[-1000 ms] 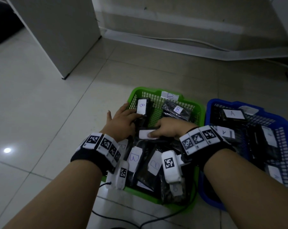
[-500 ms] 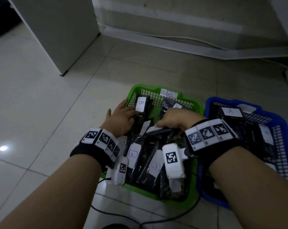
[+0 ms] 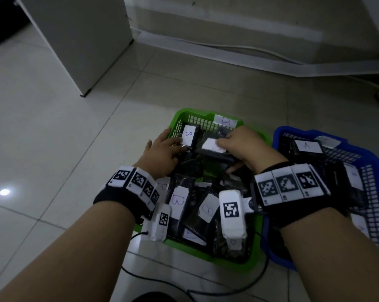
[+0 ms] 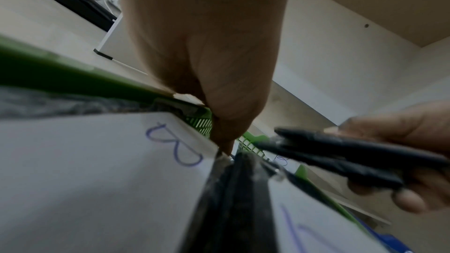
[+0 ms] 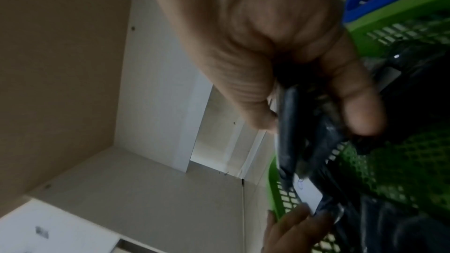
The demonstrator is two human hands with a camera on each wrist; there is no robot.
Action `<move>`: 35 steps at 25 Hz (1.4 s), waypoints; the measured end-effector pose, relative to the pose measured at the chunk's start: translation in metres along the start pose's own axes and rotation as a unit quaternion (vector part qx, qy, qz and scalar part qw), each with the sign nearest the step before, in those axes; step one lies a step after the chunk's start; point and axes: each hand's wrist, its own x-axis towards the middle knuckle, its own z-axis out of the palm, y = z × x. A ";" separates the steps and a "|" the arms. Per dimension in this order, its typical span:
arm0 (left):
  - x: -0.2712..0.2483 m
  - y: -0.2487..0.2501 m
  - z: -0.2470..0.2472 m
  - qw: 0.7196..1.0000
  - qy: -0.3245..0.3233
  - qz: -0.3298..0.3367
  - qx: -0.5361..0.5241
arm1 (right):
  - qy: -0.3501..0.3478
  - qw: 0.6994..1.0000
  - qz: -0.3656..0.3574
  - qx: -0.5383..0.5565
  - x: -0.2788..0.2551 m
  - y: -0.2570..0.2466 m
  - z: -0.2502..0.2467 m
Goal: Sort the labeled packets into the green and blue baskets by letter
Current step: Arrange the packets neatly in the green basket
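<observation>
lifted since before, black packet pinched by right hand; left hand flat

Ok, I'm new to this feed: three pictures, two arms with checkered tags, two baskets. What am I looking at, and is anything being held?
No machine here: a person works with bare hands, wearing wristbands with printed markers. The wide picture comes from a head camera looking down; the other two come from cameras on each wrist, looking along the fingers. On the tiled floor sit a green basket with black packets labelled B and a blue basket with packets labelled A. The right hand grips a black packet over the green basket; its label's letter is unreadable. The left hand rests with straight fingers against an upright B packet.
</observation>
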 end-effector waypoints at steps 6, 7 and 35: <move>-0.004 0.000 -0.009 0.964 0.222 0.008 -0.145 | 0.057 0.971 0.008 0.232 0.024 -0.012 0.033; -0.004 0.000 -0.011 0.960 0.236 -0.002 -0.150 | 0.030 0.968 0.010 0.249 0.030 -0.014 0.043; -0.009 0.011 -0.016 0.967 0.212 0.086 -0.109 | 0.089 0.980 -0.150 -0.100 0.009 0.048 0.022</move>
